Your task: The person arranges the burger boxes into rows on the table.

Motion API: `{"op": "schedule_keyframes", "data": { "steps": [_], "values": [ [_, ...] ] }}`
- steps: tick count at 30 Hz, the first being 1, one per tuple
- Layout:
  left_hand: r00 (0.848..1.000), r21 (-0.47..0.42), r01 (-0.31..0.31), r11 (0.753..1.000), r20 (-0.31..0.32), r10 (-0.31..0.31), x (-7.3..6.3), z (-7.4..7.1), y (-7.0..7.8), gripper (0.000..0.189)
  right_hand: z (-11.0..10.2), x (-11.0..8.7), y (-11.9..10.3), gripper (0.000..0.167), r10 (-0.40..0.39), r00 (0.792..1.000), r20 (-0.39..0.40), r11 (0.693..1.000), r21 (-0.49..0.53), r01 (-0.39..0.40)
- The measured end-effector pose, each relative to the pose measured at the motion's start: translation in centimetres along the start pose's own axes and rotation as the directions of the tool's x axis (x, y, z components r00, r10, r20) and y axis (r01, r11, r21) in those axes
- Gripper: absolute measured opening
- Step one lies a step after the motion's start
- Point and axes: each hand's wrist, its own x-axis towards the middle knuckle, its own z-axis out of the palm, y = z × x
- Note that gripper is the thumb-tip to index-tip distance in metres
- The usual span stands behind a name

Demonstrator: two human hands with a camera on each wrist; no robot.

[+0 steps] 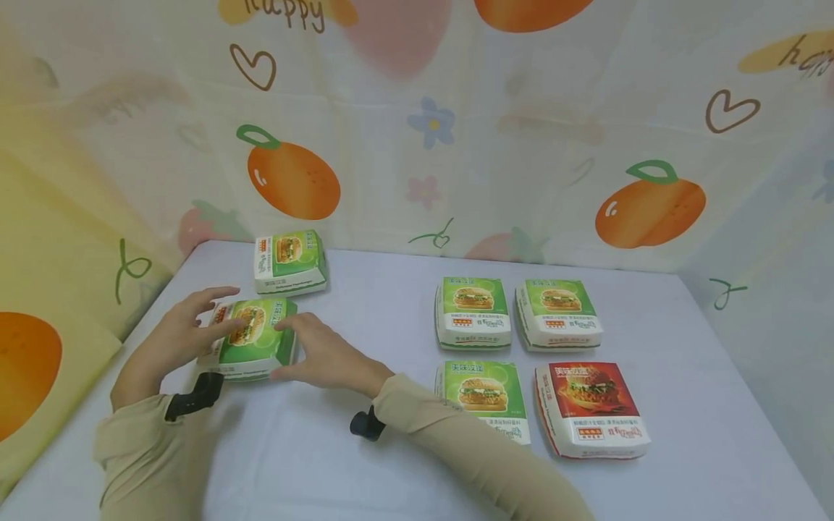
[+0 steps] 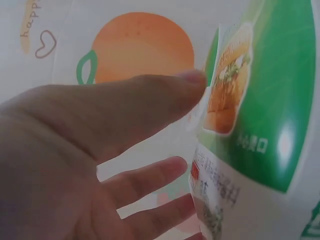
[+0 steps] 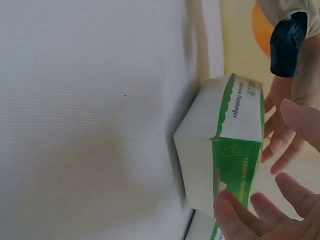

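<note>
A green-and-white hamburger box [image 1: 257, 347] lies on the table at the left, lid closed, with a burger picture on top. My left hand [image 1: 185, 329] is spread at its left end, its thumb [image 2: 165, 92] reaching over the top and the other fingers extended beside the box. At the opposite end is my right hand [image 1: 332, 354], thumb and fingers apart around the right side. In the right wrist view, a fingertip [image 3: 225, 205] rests against the box's green side panel [image 3: 235, 162]. Just behind stands another green hamburger box [image 1: 289, 260].
Two green hamburger boxes [image 1: 473, 315] [image 1: 559, 316] stand side by side at the right. In front are a third green box [image 1: 482, 387], partly hidden by my right sleeve [image 1: 449, 434], and a red hamburger box [image 1: 589, 409]. A printed cloth [image 1: 391, 181] hangs behind the table.
</note>
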Motion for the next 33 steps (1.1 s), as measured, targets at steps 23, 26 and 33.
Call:
{"op": "schedule_keyframes", "data": {
  "steps": [23,26,33],
  "values": [
    [0.983,0.025,0.054,0.998,0.175,-0.057,0.35,0.36,-0.4,0.078,0.64,0.3,0.17,0.077,0.156,0.988,0.017,0.987,-0.027,-0.156],
    [0.983,0.031,0.042,0.999,0.18,-0.047,0.27,0.44,-0.33,0.077,0.45,0.25,0.27,0.076,0.166,0.986,0.015,0.986,-0.031,-0.165],
    [0.972,0.049,0.059,0.997,0.225,-0.068,0.08,0.48,0.02,0.077,-0.35,0.01,0.59,0.074,0.187,0.982,0.01,0.982,-0.044,-0.186]
  ]
}}
